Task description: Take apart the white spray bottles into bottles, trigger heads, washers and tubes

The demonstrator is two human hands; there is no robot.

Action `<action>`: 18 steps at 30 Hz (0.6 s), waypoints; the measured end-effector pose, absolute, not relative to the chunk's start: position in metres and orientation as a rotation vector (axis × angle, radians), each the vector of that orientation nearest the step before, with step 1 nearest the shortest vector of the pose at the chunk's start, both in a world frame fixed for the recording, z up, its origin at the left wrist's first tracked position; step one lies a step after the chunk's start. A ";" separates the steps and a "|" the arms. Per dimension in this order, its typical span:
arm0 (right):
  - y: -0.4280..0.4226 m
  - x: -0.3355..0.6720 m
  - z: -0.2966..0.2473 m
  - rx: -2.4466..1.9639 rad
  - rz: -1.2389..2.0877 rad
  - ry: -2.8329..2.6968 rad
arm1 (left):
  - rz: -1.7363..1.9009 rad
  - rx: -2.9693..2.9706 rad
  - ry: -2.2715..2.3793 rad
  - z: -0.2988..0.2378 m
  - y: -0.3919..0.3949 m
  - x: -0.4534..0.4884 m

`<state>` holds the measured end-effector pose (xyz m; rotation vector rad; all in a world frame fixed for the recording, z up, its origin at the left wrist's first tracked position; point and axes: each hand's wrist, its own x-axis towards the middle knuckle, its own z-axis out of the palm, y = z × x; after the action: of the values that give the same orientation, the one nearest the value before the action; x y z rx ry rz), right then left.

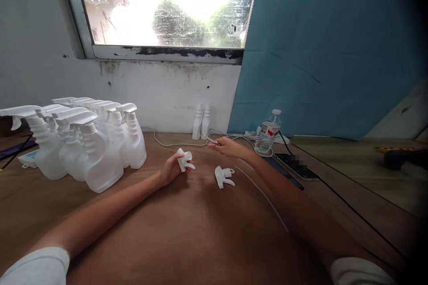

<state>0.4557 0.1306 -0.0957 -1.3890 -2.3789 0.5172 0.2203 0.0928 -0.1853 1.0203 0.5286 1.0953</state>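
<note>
My left hand [171,170] is closed around a white trigger spray head [183,160], its trigger pointing right. To the right, my right hand [227,147] grips a slim metal tool [214,142] whose tip points left; its exact kind is too small to make out. A second white spray head [223,177] lies on the brown table [187,240] between my forearms. Beside my right forearm rests a thin whitish tube [264,195].
Several white spray bottles [103,160] stand grouped at the left. Two small white bottles [201,122] stand by the wall, near a grey cable [167,144]. At the right are a water bottle [267,136], a phone [297,167] and a dark cable [354,213].
</note>
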 end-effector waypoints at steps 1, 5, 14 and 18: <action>0.135 0.465 -0.095 -1.454 0.554 -2.371 | 1.089 0.991 0.516 -0.184 0.093 0.219; 0.144 0.496 -0.099 -1.618 0.613 -2.321 | 1.053 0.926 0.479 -0.180 0.093 0.219; 0.078 0.488 -0.118 -1.490 0.375 -2.205 | 1.030 1.017 0.604 -0.185 0.084 0.235; 0.025 0.465 -0.134 -1.293 0.583 -2.226 | 1.090 1.048 0.708 -0.189 0.084 0.238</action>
<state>0.4652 0.0253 -0.1337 -1.2929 -2.2258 0.5827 0.2380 0.0840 -0.1887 1.0479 0.7082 1.0903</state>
